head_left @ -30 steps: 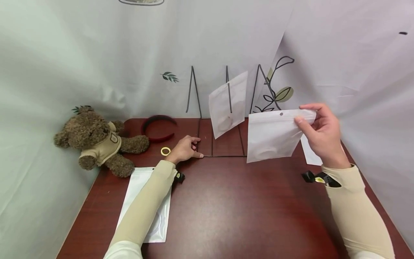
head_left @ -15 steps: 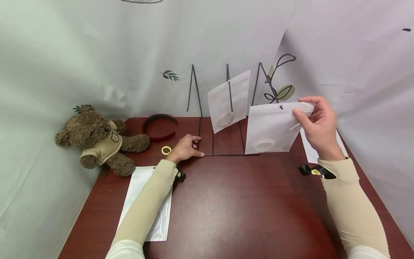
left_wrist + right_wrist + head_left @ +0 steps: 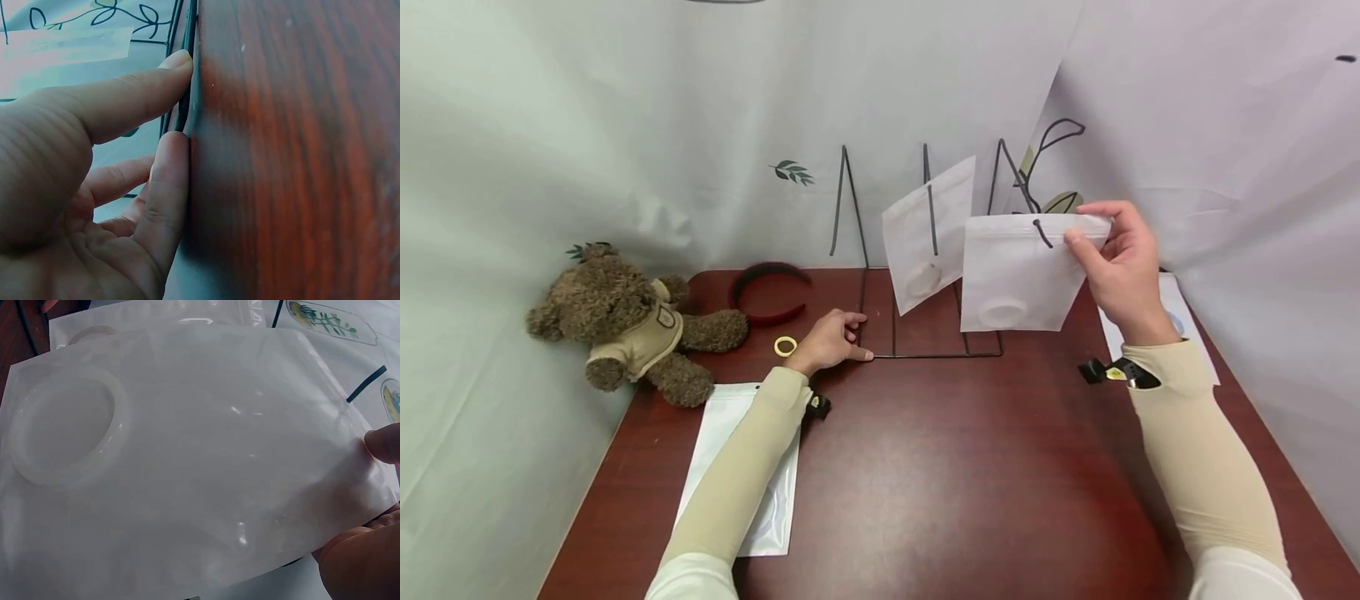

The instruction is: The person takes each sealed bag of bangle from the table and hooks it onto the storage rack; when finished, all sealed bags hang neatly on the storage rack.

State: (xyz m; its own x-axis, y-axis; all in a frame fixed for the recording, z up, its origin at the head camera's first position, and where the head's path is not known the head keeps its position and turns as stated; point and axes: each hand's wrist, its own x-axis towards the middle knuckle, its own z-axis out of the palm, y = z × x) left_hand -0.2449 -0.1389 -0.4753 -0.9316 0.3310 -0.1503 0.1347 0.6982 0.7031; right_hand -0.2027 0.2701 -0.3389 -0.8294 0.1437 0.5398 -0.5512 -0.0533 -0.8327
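Note:
In the head view a black wire rack (image 3: 937, 357) with upright hooks stands on the table. My left hand (image 3: 827, 342) rests at its front-left base corner, thumb and a finger pressing the wires; in the left wrist view the fingertips touch the black wire (image 3: 183, 106). My right hand (image 3: 1123, 271) pinches the top right corner of a white zip pouch (image 3: 1018, 275). The right hook's end (image 3: 1042, 234) pokes through the pouch's hole. Through its film a pale ring (image 3: 65, 428) shows in the right wrist view. Another white pouch (image 3: 917, 242) hangs on the middle hook.
A brown teddy bear (image 3: 625, 317) sits at the left, near a dark red headband (image 3: 745, 292) and a small yellow ring (image 3: 785, 346). One pouch (image 3: 778, 508) lies under my left forearm, another (image 3: 1191, 329) behind my right wrist. White printed cloth surrounds the table.
My right hand has moved up and left with the pouch, and the right hook now passes through its hole. The left hand has stayed at the rack's corner.

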